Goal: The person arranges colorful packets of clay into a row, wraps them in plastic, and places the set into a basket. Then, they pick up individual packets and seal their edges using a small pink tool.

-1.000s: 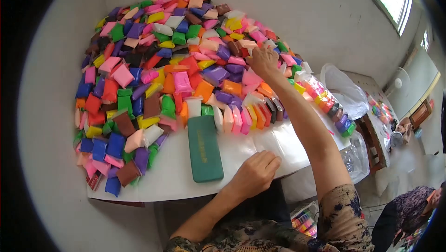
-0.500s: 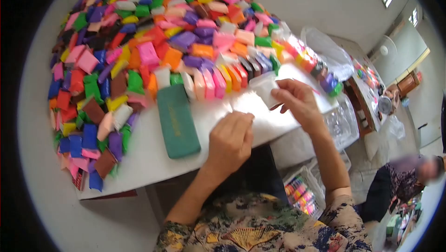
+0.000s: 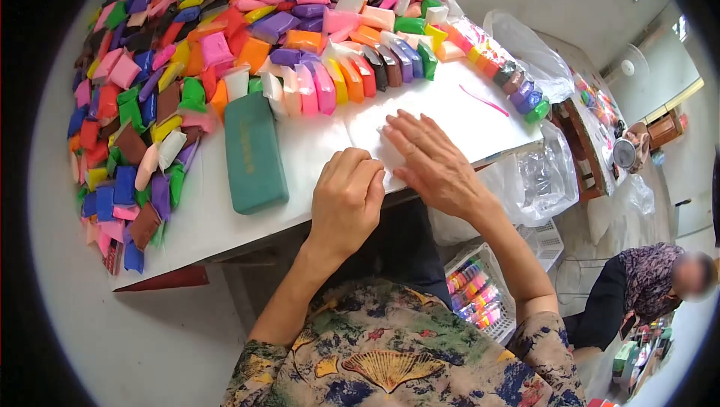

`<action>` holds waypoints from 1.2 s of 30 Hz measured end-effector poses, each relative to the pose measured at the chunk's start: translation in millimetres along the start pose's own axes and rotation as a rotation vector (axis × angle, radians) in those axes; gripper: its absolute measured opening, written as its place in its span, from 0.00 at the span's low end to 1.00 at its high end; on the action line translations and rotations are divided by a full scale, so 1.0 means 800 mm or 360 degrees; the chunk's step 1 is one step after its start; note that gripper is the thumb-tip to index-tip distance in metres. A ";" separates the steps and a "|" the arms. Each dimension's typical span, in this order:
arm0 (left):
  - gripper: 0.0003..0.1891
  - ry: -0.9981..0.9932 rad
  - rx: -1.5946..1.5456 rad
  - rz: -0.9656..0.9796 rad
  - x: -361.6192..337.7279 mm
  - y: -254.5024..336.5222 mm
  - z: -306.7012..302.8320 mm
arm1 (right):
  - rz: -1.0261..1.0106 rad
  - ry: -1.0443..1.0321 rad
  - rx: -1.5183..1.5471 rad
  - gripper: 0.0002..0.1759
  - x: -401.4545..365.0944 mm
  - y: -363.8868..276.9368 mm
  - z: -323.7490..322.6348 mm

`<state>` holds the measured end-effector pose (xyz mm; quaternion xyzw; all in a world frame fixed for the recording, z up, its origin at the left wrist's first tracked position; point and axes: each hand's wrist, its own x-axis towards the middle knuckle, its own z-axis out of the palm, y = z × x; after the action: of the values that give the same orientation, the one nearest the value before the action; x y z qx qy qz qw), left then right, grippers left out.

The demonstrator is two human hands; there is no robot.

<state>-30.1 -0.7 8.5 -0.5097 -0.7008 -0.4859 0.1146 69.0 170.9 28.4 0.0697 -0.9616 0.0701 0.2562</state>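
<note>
Our R hand (image 3: 431, 160) lies open, flat on a white packet (image 3: 387, 157) mid-frame. L hand (image 3: 346, 201) rests curled shut just beside it.

I see bare table (image 3: 465, 118) right-centre, open lane. Packet heap (image 3: 187, 47) walls far side. Green case (image 3: 253, 154) blocks left. Packed bag (image 3: 504, 64) lines right edge.

The left hand (image 3: 346, 201) and the right hand (image 3: 429, 160) lie side by side on the near edge of the table (image 3: 457, 111). A case (image 3: 253, 152) lies on the table left of the left hand. Beyond both hands stands a row of packets (image 3: 352, 77), with a heap of packets (image 3: 187, 40) behind it and further left. Right of the right hand a plastic bag (image 3: 536, 178) hangs at the table's edge, and a basket (image 3: 491, 294) sits below.
</note>
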 end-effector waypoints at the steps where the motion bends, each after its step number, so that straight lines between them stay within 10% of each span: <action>1: 0.03 -0.0005 0.0007 0.0006 0.001 0.001 -0.001 | -0.0001 -0.0049 0.0063 0.36 -0.003 0.005 0.004; 17: 0.04 -0.0055 0.0051 -0.0104 0.006 0.007 0.008 | 0.0359 -0.0040 0.0782 0.30 -0.012 -0.002 -0.008; 36: 0.07 -0.0072 -0.0176 -0.0260 0.016 0.010 0.007 | 0.0207 -0.0071 0.0246 0.33 -0.023 -0.006 -0.003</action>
<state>-27.8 11.4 19.0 -0.4673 -0.7144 -0.5200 0.0305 86.7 168.5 22.2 0.0283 -0.9612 0.1591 0.2235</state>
